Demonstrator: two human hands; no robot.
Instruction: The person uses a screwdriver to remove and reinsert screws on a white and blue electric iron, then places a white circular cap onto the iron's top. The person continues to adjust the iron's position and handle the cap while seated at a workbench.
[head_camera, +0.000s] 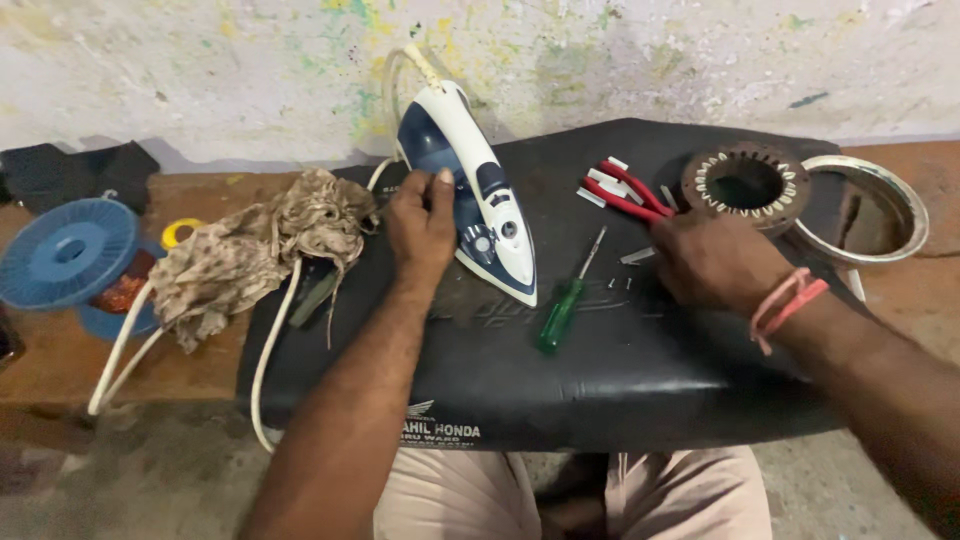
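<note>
- Iron (480, 190): white and dark blue plastic, glossy, pointed wedge shape, lying tilted on its side at frame centre, on the black pad.
- Left hand (420, 225): at centre, palm on the iron's left side, fingers curled loosely against the body, thumb up near the handle; a steadying hold, not a full fist.
- Right hand (712, 262): right of centre, knuckles up, fingers bent down onto the pad at the pliers' handle ends; whether they pinch anything can't be told, fingertips hidden. Pink-red thread band at the wrist.
- Pliers (625, 192): red rubbery handles, metal parts, upper centre-right, touching or just under the right hand.
- Screwdriver (568, 298): translucent green handle, thin steel shaft, lying diagonally between the two hands, untouched.
- Pad (600, 380): black, smooth, slightly shiny leather-like cushion across the person's lap, filling mid-frame.
- Cord (265, 360): white, round, looping from the iron down the left of the pad.
- Rag (250, 255): crumpled, brownish, frayed, left of the left hand.
- Stator (745, 185): dark ring with pale slot liners, upper right.
- Metal ring (865, 205): shiny hoop, far upper right.
- Spool (65, 250): blue plastic disc, far left.
</note>
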